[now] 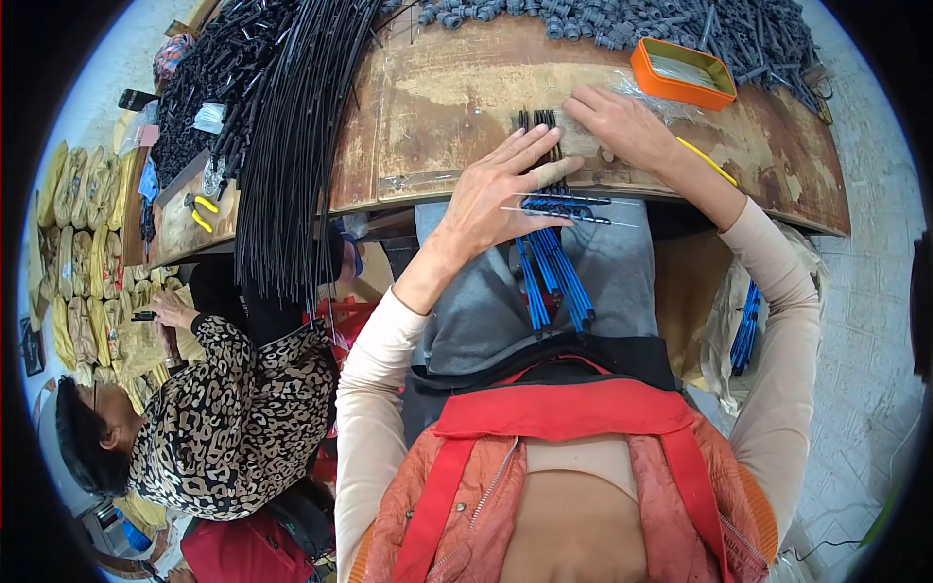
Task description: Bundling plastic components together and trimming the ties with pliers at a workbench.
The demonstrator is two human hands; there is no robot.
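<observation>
My left hand (494, 194) lies with its fingers stretched over the black ends (540, 123) of a bundle of rods, at the table's near edge. Light tape wraps one finger. The blue shafts (556, 277) of the rods reach back over my lap. Two thin pale wires with black pieces (573, 214) lie crosswise beside my left thumb. My right hand (622, 124) rests on the table just right of the black ends. Its fingers are bent and drawn together; whatever they may hold is hidden.
An orange tin (683, 94) stands at the right of the wooden table (442, 87). Grey fittings (603, 21) are heaped behind. Long black rods (296, 146) overhang the left edge, near yellow-handled pliers (202, 212). A person (233, 408) sits at the left.
</observation>
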